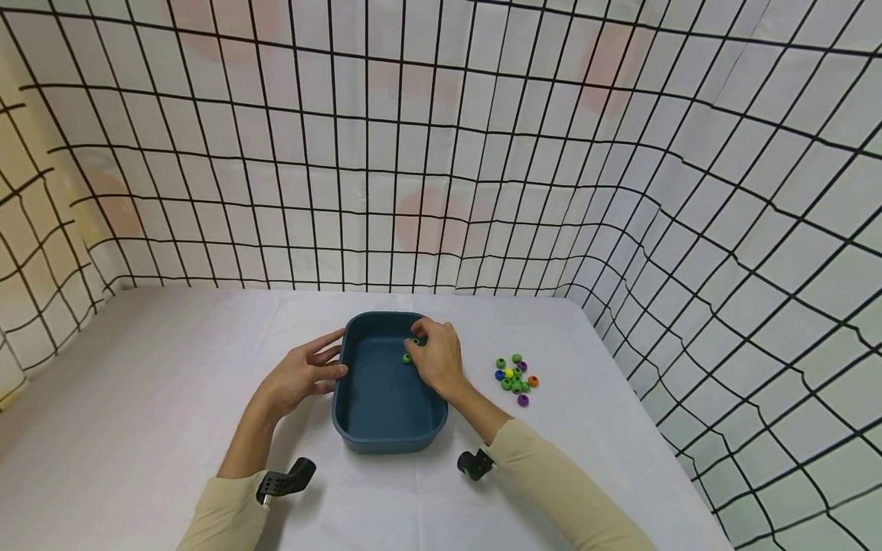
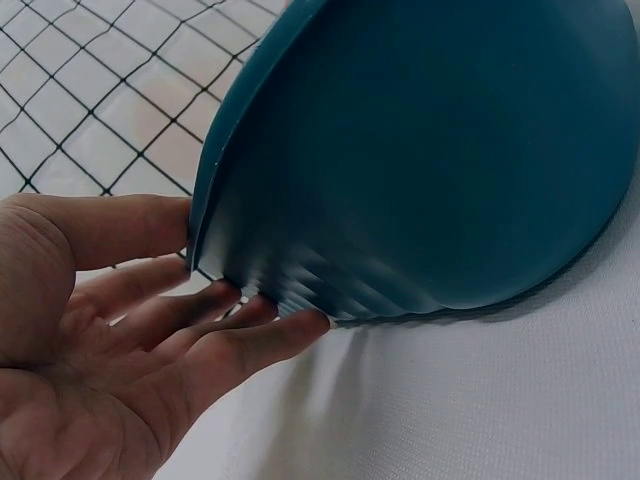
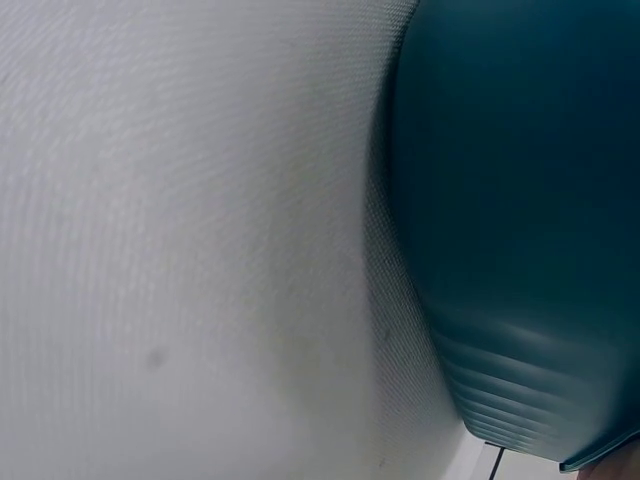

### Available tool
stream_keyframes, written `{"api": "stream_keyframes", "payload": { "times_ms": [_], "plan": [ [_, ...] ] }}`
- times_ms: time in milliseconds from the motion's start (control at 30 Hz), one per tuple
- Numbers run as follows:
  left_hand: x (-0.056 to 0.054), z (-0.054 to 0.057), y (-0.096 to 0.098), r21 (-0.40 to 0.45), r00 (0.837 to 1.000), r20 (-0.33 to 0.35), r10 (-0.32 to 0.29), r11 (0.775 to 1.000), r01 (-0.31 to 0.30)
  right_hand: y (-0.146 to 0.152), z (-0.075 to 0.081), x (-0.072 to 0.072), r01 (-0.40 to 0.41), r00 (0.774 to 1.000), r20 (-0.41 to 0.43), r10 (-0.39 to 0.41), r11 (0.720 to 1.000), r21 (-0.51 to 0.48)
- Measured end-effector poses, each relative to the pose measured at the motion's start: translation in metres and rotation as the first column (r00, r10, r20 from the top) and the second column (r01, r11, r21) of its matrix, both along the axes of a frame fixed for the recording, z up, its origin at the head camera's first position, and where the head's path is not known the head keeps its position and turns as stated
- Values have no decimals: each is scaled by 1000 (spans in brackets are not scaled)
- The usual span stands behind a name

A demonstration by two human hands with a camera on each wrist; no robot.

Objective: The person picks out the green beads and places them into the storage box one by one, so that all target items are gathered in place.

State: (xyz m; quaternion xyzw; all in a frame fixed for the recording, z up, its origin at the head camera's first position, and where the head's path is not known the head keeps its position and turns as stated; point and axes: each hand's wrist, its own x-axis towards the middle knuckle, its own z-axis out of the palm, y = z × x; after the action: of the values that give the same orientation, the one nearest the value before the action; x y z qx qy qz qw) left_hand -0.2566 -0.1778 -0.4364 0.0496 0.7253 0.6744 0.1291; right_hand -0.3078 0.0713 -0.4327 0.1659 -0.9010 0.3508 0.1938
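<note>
A dark blue-green plastic box (image 1: 389, 398) with rounded corners stands on the white cloth. My left hand (image 1: 301, 375) touches its left side, with fingertips against the ribbed outer wall and thumb at the rim. In the left wrist view those fingers (image 2: 245, 345) are mostly straight. Reaching over the right rim, my right hand (image 1: 437, 356) pinches a small green bead (image 1: 416, 341) between thumb and forefinger, inside the box. Another green bead (image 1: 407, 358) shows just below the fingertips. The right wrist view mostly catches the box's outer wall (image 3: 530, 250), with the fingers nearly out of frame.
Right of the box lies a loose group of beads: several green beads (image 1: 517, 388), a yellow bead (image 1: 508, 373), a blue bead (image 1: 499, 375), orange bead (image 1: 534, 381) and purple bead (image 1: 523, 400). Black netting (image 1: 427, 184) over white sheeting surrounds the table (image 1: 138, 428).
</note>
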Motion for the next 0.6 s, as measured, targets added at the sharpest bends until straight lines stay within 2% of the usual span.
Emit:
{"api": "stream_keyframes", "payload": {
  "times_ms": [333, 600],
  "plan": [
    [0, 0, 1, -10, 1000, 3, 3, 1000, -3, 4, 4, 3, -27, 1000, -3, 27, 999, -35],
    [2, 2, 1, -16, 1000, 6, 8, 1000, -8, 15, 17, 11, -50, 998, -25, 49, 998, -36]
  ]
}}
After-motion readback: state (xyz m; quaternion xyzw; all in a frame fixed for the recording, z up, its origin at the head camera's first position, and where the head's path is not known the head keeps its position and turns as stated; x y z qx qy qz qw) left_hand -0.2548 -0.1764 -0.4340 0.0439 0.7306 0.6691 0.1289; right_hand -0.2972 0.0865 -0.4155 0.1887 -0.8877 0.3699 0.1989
